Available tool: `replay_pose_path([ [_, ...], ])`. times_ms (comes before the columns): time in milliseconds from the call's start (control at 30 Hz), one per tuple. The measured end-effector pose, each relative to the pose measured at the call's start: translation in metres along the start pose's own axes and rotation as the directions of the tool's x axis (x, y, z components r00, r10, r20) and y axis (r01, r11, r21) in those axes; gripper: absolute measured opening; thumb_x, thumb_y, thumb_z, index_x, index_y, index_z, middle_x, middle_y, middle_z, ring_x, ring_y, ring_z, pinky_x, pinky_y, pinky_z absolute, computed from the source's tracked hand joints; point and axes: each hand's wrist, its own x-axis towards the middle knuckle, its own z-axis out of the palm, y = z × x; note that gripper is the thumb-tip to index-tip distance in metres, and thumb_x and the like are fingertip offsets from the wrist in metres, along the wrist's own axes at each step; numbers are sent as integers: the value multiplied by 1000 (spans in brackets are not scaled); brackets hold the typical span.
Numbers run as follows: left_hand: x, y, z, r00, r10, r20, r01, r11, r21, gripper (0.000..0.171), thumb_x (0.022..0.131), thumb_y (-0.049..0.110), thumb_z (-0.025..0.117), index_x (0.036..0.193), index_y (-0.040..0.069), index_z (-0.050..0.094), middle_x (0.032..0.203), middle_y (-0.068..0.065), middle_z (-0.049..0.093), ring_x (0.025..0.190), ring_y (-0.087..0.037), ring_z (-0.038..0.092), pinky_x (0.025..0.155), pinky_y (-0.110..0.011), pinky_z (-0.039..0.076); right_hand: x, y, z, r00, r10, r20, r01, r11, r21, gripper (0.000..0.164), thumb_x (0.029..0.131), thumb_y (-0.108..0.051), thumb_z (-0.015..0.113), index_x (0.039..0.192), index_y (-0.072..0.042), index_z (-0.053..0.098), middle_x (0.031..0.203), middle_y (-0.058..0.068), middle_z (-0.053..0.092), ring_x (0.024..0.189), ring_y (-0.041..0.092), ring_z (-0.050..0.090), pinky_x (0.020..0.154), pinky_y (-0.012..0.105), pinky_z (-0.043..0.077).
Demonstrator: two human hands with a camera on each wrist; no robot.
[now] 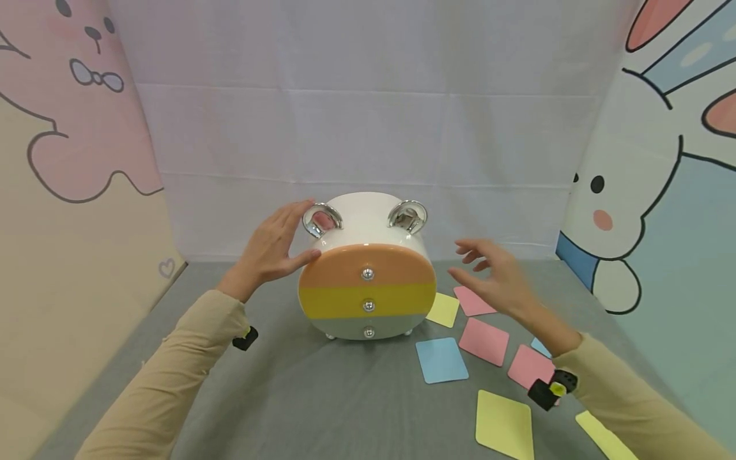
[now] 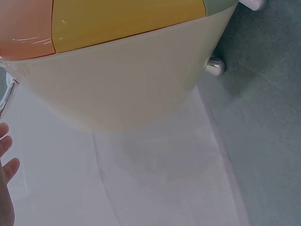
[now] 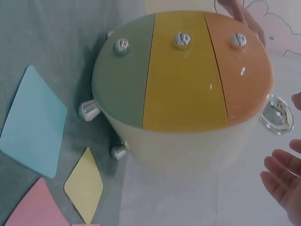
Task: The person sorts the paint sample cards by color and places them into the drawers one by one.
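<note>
A white cloth [image 1: 368, 134] hangs across the far side, with a rabbit-printed panel [image 1: 673, 332] on the right and a pink-and-cream panel [image 1: 69, 287] on the left. Below them spreads a grey tabletop [image 1: 322, 409]. Two tan sleeves [image 1: 167, 377] reach in from the near side, one from each corner.

The drawer box [image 1: 368, 287] stands upright near the middle of the table, towards the far side. Its white rounded body carries a front banded orange, yellow and grey-green, with the bands flush.

The left hand [image 1: 270, 243] is at the box's upper left, fingers extended and thumb apart, gripping nothing; whether the thumb or fingertips touch the box is unclear. The right hand [image 1: 494, 275] hovers to the right of the box, well apart from it, fingers loosely bent and holding nothing.

Coloured cards lie to the right: a yellow card [image 1: 504, 425] nearest, a blue card [image 1: 442, 360] just in front of the box's right side, pink cards [image 1: 484, 342] beyond, and another yellow card [image 1: 443, 310] beside the box.

Silver ears [image 1: 408, 217] top the box, short silver feet [image 3: 88, 110] support it, and one round knob [image 1: 368, 306] sits on each band.
</note>
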Motion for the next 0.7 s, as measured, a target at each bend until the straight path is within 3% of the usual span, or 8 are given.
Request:
replay_pose_path([
  [233, 0, 1, -1, 1000, -5, 4, 5, 1000, -2, 87, 83, 69, 31, 137, 1, 32, 134, -17, 43, 121, -32, 40, 98, -49, 35, 4, -27, 25, 995, -49, -90, 59, 992, 110, 41, 70, -7, 75, 108, -1, 60, 86, 6, 61, 74, 18, 57, 60, 30, 51],
  [700, 0, 3, -3, 1000, -10, 11, 10, 1000, 10, 87, 83, 70, 32, 137, 2, 31, 134, -16, 42, 122, -31, 40, 99, -47, 34, 5, -58, 91, 971, 35, -236, 39, 953, 301, 29, 73, -8, 75, 96, -1, 61, 76, 8, 63, 64, 18, 59, 53, 32, 50],
])
